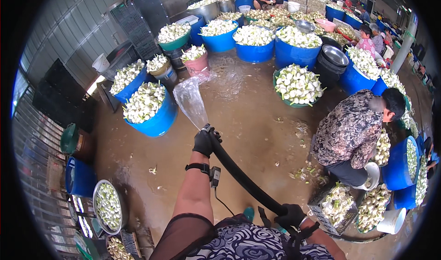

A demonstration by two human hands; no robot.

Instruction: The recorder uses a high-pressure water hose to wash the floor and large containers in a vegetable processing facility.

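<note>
My left hand (206,140), in a black glove, is closed round the front end of a black hose (243,182). A sheet of water (190,101) sprays from that end toward the floor beside a pink bucket (198,66) of white bulb vegetables with green stems. Lower right, my right hand (289,216), also gloved in black, grips the hose farther back. A blue tub (156,121) heaped with the same vegetables stands left of the spray, and a green tub (297,85) of them stands to its right.
A crouched co-worker (349,131) in a patterned top works close on my right, beside a crate (333,205) of trimmings. More loaded tubs (255,48) line the back, where other people sit. A steel basin (108,205) and slatted railing (41,159) are at left. Scraps lie on the wet floor (229,131).
</note>
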